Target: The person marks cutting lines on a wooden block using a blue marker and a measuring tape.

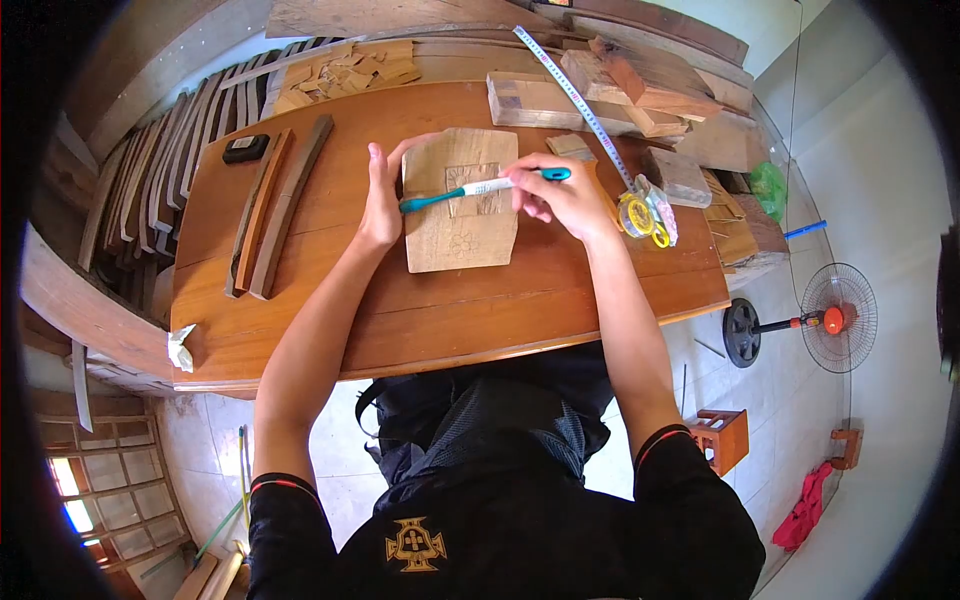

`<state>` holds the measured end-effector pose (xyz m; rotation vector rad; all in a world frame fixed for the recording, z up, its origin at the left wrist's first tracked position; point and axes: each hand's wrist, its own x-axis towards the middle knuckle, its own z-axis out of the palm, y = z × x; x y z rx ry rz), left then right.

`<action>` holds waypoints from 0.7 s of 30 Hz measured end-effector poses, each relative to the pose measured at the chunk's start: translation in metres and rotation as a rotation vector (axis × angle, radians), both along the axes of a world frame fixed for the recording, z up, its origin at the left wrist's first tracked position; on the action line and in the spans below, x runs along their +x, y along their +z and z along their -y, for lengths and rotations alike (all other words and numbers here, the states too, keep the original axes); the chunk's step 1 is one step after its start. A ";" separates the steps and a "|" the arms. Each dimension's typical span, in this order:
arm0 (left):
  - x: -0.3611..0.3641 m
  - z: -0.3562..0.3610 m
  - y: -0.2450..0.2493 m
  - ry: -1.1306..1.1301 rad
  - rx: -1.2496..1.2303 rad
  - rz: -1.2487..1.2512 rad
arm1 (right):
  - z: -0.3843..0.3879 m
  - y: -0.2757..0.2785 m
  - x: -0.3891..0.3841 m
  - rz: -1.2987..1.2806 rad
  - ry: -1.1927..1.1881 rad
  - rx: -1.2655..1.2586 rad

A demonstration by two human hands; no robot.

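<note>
A pale wooden board [455, 240] with flower outlines and a darker rectangular panel sits over the table in front of me. My left hand [383, 205] supports its left edge, thumb pointing up and fingers partly hidden behind the board. In my right hand [572, 197], closed around its right part, is a slim teal-and-white toothbrush-like tool [487, 187]. The tool lies across the board's face, its teal tip reaching the left edge beside my left hand. Whether that tip has bristles is too small to tell.
On the wooden table [540, 310], wood strips [290, 205] and a black box-shaped object [246, 149] lie left. A tape measure [580, 105], yellow tape roll [636, 214] and wood blocks [560, 103] are right. Stacked planks [150, 180] line the left; a fan [838, 318] stands right.
</note>
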<state>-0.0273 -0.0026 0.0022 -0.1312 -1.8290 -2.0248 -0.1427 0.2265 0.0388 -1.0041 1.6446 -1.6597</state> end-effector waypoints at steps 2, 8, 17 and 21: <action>-0.001 0.001 0.000 -0.028 -0.016 -0.001 | 0.002 -0.001 -0.002 -0.007 -0.125 -0.104; -0.002 0.001 0.000 -0.034 0.027 0.015 | -0.003 0.001 -0.002 -0.018 -0.015 0.016; -0.003 0.005 -0.002 -0.060 -0.008 0.001 | 0.000 0.002 0.001 -0.058 -0.021 0.016; -0.002 0.002 0.002 -0.064 -0.035 -0.009 | 0.007 0.004 0.000 -0.007 -0.309 -0.171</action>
